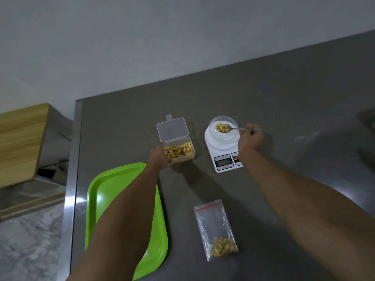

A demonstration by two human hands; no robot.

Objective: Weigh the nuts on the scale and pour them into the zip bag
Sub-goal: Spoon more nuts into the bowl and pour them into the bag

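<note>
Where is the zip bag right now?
In the head view, the zip bag lies flat on the grey table, nearest the camera, between the green tray and the right forearm.

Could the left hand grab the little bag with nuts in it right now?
Probably yes, but not straight away. The left hand is holding the nut box. The bag lies flat on the table nearer the person, with nothing on top of it.

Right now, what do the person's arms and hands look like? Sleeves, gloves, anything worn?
Both forearms are bare up to the bottom edge of the picture: no sleeves show. The left hand and right hand wear no gloves. No watch, band or ring is visible, though the hands are small and slightly blurred.
</note>
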